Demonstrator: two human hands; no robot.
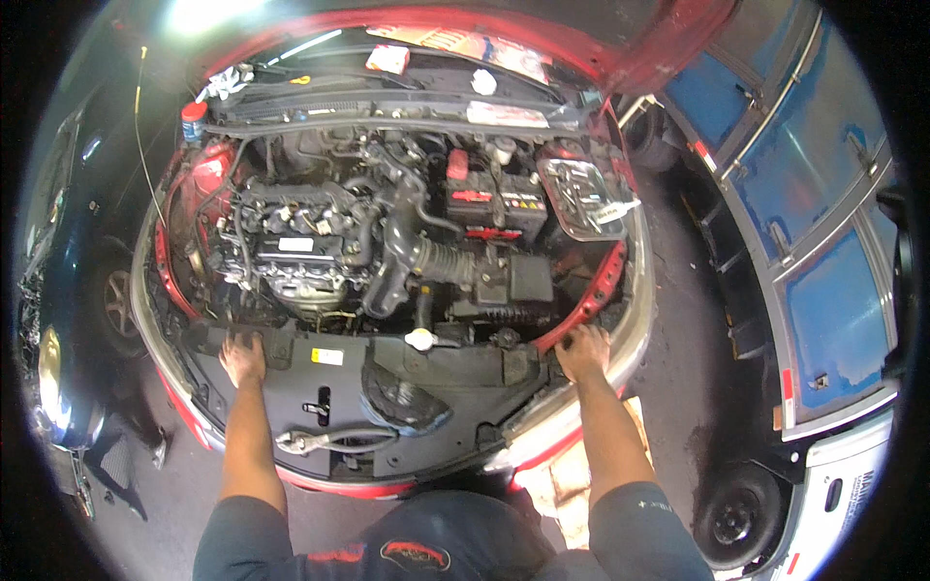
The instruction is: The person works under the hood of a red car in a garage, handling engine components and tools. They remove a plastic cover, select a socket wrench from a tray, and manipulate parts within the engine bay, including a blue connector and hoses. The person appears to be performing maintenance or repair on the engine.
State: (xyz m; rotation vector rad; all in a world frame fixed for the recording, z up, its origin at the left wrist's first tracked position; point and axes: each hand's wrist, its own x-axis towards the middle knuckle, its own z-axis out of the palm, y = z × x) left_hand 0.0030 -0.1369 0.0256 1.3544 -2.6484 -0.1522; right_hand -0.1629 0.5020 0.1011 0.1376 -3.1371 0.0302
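Note:
Before me is the engine bay of a red car, its engine (291,237) uncovered on the left. My left hand (242,358) rests on the left part of the black front cover panel (300,387), fingers spread at its rear edge. My right hand (584,353) lies on the right front corner, beside the red fender edge and the headlight, with its fingers apart. Neither hand appears to hold anything. Between my arms, locking pliers (308,443) lie on the panel. A dark, crumpled cloth or glove (412,402) sits just behind them.
A metal tray (581,198) with small parts and a white tube stands at the bay's right, by the battery (494,203). A red-capped bottle (194,121) stands at the far left corner. A dark car (73,320) is at left; a blue-panelled truck body (823,242) is at right.

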